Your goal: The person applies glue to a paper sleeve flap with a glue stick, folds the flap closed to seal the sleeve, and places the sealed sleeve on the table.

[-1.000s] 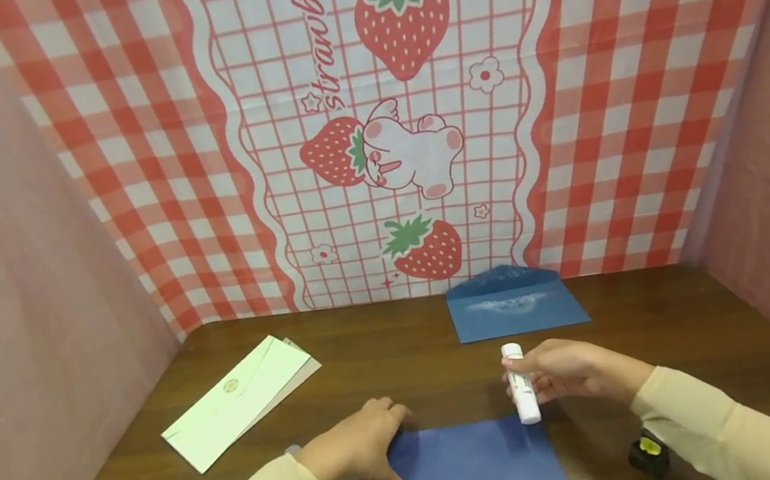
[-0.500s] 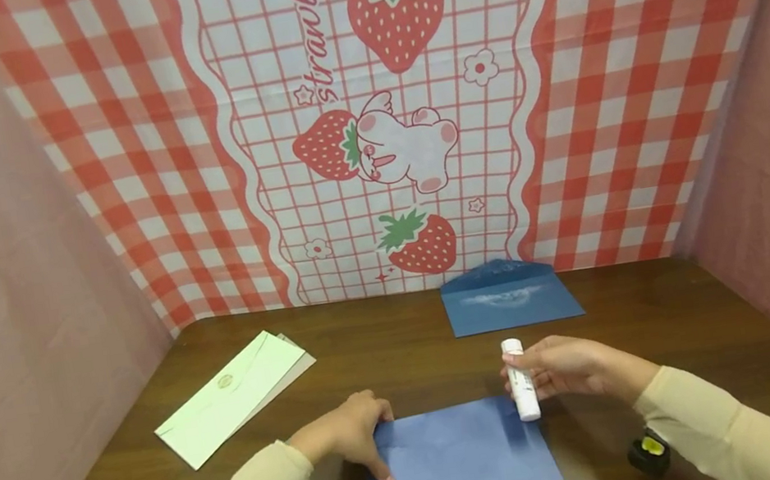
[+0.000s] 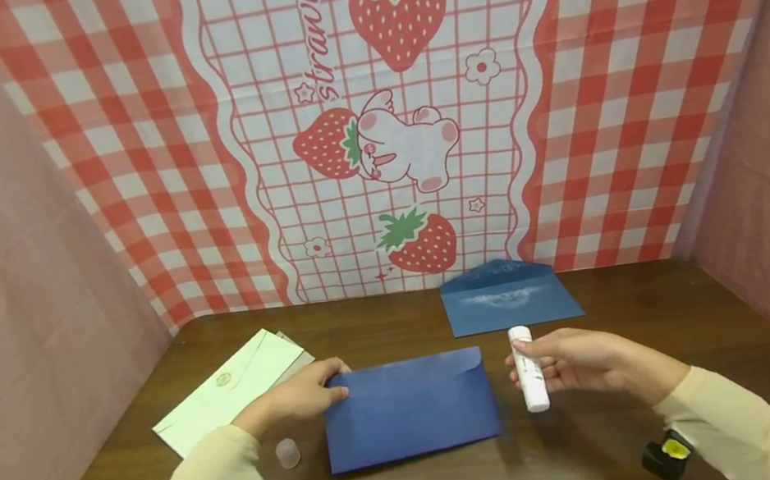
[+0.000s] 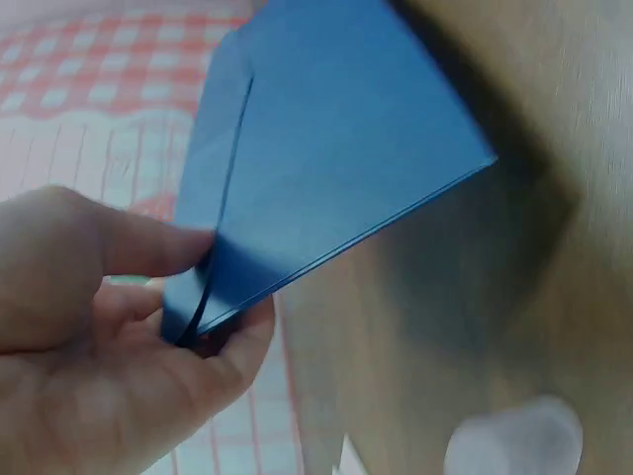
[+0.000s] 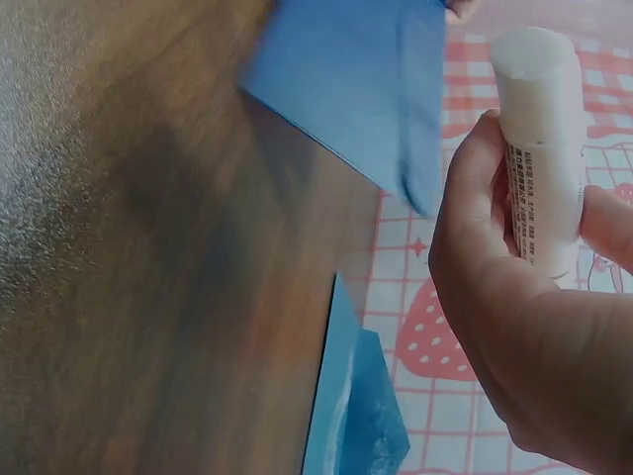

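My left hand [image 3: 299,394] pinches a dark blue envelope [image 3: 411,414] by its upper left corner. In the left wrist view the thumb lies on the envelope's front and fingers go behind it; its shadow falls on the table below, so it is raised. A flap line runs along the far edge. My right hand [image 3: 589,359] grips a white glue stick [image 3: 529,372] between thumb and fingers, to the right of the envelope and apart from it. Small print shows on the glue stick's side [image 5: 534,188]. A small translucent cap [image 3: 287,454] stands by my left wrist.
At the back, another blue envelope [image 3: 515,310] lies with its flap up and whitish smears on it. A pale green envelope [image 3: 228,388] with a round seal overlaps a greyish one [image 3: 302,359] at left. A strawberry-print cloth [image 3: 408,145] hangs behind the brown table [image 3: 382,319].
My left hand has lifted the blue envelope and carried it away from me and leftward. The cap has come into full view. My right hand with the glue stick has shifted slightly.
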The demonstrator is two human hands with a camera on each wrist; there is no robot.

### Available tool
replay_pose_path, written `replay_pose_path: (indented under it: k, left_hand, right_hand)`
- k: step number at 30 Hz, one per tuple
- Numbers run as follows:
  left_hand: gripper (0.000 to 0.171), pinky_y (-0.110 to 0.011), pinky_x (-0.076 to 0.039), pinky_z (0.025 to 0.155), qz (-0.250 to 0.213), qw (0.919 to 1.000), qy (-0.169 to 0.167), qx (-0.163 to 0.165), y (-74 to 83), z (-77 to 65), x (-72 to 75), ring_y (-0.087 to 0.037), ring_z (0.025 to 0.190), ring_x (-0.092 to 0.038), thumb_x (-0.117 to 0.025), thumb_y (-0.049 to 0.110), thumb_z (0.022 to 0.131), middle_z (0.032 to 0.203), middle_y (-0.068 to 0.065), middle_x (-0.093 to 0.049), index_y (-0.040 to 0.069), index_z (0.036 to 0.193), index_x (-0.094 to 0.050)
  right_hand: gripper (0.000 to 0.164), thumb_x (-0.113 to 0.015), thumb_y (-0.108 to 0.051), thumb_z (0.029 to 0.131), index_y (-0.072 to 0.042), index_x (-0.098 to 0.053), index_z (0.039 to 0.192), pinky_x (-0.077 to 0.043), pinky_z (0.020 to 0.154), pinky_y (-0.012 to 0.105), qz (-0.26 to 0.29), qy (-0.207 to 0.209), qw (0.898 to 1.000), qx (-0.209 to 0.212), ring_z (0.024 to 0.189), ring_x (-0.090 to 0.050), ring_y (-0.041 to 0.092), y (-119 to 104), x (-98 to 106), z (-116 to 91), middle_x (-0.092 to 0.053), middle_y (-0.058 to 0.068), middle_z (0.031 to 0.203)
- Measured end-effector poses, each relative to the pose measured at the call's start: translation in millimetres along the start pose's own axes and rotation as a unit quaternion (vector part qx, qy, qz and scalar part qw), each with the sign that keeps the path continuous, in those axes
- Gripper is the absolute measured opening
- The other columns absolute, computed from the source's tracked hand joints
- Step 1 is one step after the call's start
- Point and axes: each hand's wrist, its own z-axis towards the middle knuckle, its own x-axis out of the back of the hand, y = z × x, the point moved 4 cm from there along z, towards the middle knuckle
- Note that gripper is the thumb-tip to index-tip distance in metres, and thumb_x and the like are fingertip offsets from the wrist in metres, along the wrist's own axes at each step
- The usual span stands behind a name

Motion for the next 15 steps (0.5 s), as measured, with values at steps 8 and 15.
replay_pose_path:
  k: [8,15]
  left_hand:
    - [0.028,-0.031,-0.047,0.074,-0.044,0.9767,0.161,0.135,-54.8,-17.8,62.0,-0.029,0.094,-0.057,-0.051,0.009,0.088,0.105,-0.024,-0.061,-0.009,0.109,-0.057]
    - [0.042,-0.041,-0.050,0.084,-0.052,0.9524,0.189,0.234,-108.5,-43.6,87.1,-0.040,0.106,-0.053,-0.046,0.014,0.091,0.119,-0.035,-0.053,-0.019,0.116,-0.052]
  right_hand:
    - [0.034,-0.045,-0.030,0.102,-0.001,-0.055,0.117,-0.055,0.087,0.028,0.030,-0.009,1.000,-0.002,0.099,-0.066,0.010,3.0,-1.1,-4.7,-0.069,-0.001,0.102]
    - [0.034,-0.045,-0.029,0.102,0.000,-0.054,0.117,-0.056,0.087,0.028,0.037,0.003,0.999,0.000,0.099,-0.066,0.010,2.8,1.4,-6.9,-0.069,-0.001,0.101]
